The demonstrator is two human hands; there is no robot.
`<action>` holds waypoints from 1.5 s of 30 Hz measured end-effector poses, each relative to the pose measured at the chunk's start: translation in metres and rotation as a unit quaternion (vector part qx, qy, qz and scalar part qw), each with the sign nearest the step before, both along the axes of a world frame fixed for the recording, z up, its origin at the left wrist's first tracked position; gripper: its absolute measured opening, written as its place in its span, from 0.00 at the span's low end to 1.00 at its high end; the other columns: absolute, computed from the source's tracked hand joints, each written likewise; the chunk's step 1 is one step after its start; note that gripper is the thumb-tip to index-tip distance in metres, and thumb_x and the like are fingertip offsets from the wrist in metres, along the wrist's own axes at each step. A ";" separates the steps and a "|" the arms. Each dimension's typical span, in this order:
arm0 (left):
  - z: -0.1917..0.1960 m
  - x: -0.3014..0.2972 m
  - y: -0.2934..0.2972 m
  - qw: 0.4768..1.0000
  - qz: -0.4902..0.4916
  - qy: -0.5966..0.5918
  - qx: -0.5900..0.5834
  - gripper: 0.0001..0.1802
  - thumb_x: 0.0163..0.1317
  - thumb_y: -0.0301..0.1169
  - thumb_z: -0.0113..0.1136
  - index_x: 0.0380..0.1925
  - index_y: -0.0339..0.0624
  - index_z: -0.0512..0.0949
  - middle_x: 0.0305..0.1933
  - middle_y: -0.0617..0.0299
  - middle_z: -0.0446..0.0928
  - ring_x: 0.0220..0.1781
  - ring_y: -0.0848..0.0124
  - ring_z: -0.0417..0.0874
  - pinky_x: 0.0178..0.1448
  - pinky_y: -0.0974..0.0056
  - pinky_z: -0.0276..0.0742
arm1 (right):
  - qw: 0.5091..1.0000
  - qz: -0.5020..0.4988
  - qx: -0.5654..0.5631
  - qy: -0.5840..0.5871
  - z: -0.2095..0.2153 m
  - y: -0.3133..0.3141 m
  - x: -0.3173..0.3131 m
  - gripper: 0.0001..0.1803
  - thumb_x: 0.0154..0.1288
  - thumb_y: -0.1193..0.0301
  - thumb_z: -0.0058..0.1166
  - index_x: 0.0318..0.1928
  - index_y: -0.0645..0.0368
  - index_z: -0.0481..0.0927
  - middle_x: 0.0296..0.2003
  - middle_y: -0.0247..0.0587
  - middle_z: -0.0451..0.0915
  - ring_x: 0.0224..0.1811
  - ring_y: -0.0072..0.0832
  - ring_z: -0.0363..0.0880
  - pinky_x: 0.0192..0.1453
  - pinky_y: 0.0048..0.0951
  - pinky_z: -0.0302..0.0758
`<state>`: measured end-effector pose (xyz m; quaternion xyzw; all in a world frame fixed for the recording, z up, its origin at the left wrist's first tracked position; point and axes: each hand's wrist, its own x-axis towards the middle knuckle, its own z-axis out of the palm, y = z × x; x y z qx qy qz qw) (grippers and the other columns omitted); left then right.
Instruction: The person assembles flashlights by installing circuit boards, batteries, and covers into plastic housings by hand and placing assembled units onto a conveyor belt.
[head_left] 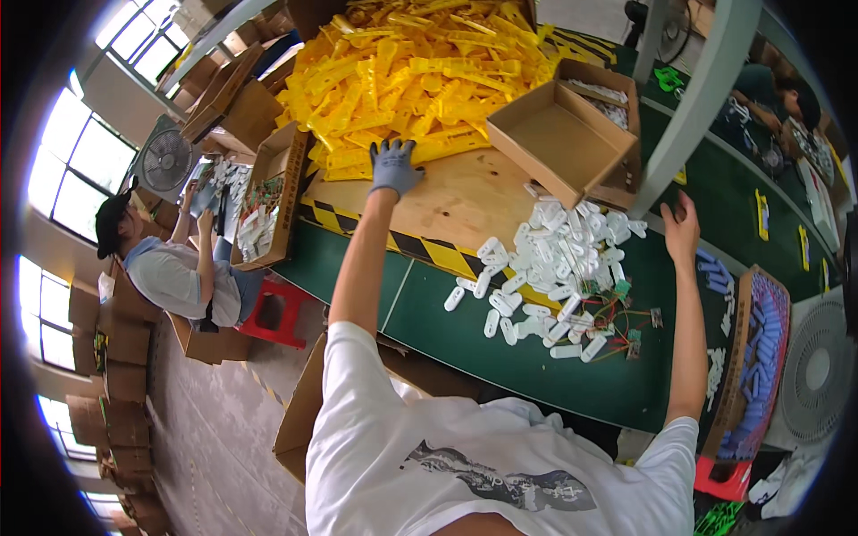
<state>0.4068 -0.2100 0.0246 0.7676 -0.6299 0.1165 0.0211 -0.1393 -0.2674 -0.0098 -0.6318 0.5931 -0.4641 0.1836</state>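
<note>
The left hand [393, 168], in a grey glove, is lying open with fingers spread at the near edge of a heap of yellow plastic strips [420, 80], which is rising just beyond it. A plywood board [474, 201] is showing to that hand's right. The bare right hand [681, 228] is hovering near a grey metal post [702, 94], fingers loosely curled; I can't tell whether it is holding anything. White oval casings [556, 259] are lying heaped to its left, with wired circuit boards [634, 338] sitting nearer the person. Blue cylinders [761, 348] are filling a carton to its near right.
</note>
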 end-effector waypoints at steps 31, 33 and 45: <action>0.072 -0.210 0.193 0.823 -0.565 -0.012 -0.064 0.32 0.43 0.39 0.66 0.54 0.53 0.76 0.51 0.59 0.73 0.58 0.61 0.73 0.65 0.51 0.70 | 0.784 0.306 0.312 -0.441 0.014 0.304 0.087 0.21 0.67 0.71 0.55 0.57 0.68 0.72 0.38 0.42 0.82 0.25 0.22 0.81 0.24 0.18 0.75; 0.081 -0.178 0.167 0.850 -0.525 0.048 -0.014 0.37 0.43 0.43 0.70 0.58 0.52 0.72 0.54 0.56 0.73 0.61 0.56 0.71 0.66 0.50 0.67 | 0.810 0.278 0.288 -0.429 0.012 0.302 0.097 0.20 0.67 0.71 0.54 0.56 0.69 0.73 0.38 0.42 0.83 0.26 0.23 0.82 0.26 0.19 0.76; 0.162 0.153 -0.145 0.915 0.035 0.208 -0.344 0.40 0.58 0.60 0.56 0.65 0.52 0.64 0.65 0.38 0.64 0.66 0.42 0.65 0.67 0.48 0.64 | 0.985 0.138 0.098 -0.018 -0.008 0.300 0.139 0.14 0.58 0.73 0.59 0.42 0.70 0.79 0.29 0.48 0.82 0.29 0.34 0.83 0.34 0.29 0.78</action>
